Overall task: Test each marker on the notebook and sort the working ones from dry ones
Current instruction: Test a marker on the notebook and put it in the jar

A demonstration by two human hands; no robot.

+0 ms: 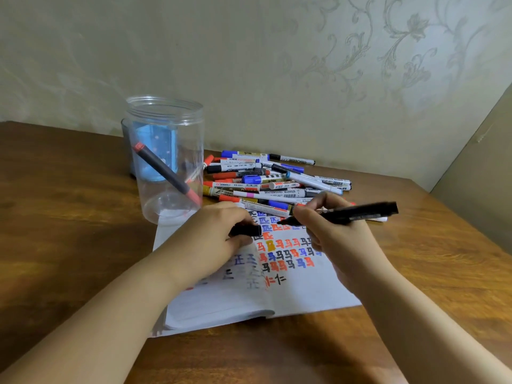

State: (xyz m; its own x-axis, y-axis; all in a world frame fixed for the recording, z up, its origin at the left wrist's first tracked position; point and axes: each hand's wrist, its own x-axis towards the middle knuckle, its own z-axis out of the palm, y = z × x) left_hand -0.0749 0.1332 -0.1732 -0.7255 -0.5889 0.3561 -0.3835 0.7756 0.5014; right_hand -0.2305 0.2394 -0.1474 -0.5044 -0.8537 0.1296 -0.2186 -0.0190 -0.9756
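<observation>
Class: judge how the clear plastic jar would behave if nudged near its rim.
The clear jar is tall, thin-walled and holds only one leaning marker, so it is probably light and apt to tip. On its side it would likely roll across the table.

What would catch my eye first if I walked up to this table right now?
Probably the open notebook in the middle, its page crowded with red, blue and black test marks. Over it, the right hand holds an uncapped black marker while the left hand grips its cap. Behind lie a heap of markers and, to the left, a clear jar holding one pen.
</observation>
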